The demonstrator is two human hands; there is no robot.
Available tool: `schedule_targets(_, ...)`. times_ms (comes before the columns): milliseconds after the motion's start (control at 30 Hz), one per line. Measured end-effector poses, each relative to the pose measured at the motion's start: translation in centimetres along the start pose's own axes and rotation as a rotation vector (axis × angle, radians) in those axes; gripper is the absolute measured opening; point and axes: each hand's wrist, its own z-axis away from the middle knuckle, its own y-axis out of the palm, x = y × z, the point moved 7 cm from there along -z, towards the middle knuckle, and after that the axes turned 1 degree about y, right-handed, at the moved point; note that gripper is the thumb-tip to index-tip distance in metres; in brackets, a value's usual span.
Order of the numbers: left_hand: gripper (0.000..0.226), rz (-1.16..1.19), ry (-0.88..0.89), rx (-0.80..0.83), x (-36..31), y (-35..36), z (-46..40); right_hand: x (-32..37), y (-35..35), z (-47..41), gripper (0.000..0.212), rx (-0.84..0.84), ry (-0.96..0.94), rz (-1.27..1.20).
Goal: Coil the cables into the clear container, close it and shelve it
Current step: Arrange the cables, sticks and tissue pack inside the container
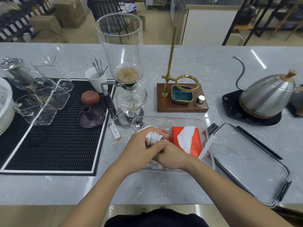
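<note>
1. Head view, hands: both hands are over the near-left part of the clear container (170, 122). The left hand (141, 148) curls its fingers round a small white bundle (154, 137), which looks more like folded paper or packets than cable; I cannot tell what it is. The right hand (170, 153) lies partly under the left one with its thumb against the bundle, and I cannot tell how its fingers are set.

2. Head view, container: it stands open on the marble counter (213, 63), near the front edge. Inside, to the right of the hands, lies an orange packet (195, 141) with white paper on top. A white stick (207, 147) leans on the right wall.

3. Head view, progress: no plain cable shows anywhere. Filling seems underway. The lid (249, 161) lies flat on the counter just right of the container, clasps open, so closing and shelving are both left to do. No shelf for it is clearly in view.

4. Head view, edges and room: the lid's near corner sits at the counter's front edge and could be knocked off. Behind the container, close by, stands a tall glass coffee brewer (126, 79); a lighter (114, 130) lies just left, beside the black mat (54, 141). A brass stand (180, 95) and a kettle (267, 95) sit further back. Open counter lies toward the person, so lifting up and back looks safest.
</note>
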Motion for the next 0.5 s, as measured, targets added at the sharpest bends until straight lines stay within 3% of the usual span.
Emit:
schedule_targets(333, 0.027, -0.123, -0.097, 0.078, 2.0, -0.2, 0.9, -1.4, -0.6, 0.9, 0.034, 0.08, 0.038, 0.096)
schedule_targets(500, 0.02, -0.094, -0.126, 0.066, 2.0, 0.1, 0.9, -2.7, -0.5, 1.3, 0.033, 0.1, 0.1, 0.231)
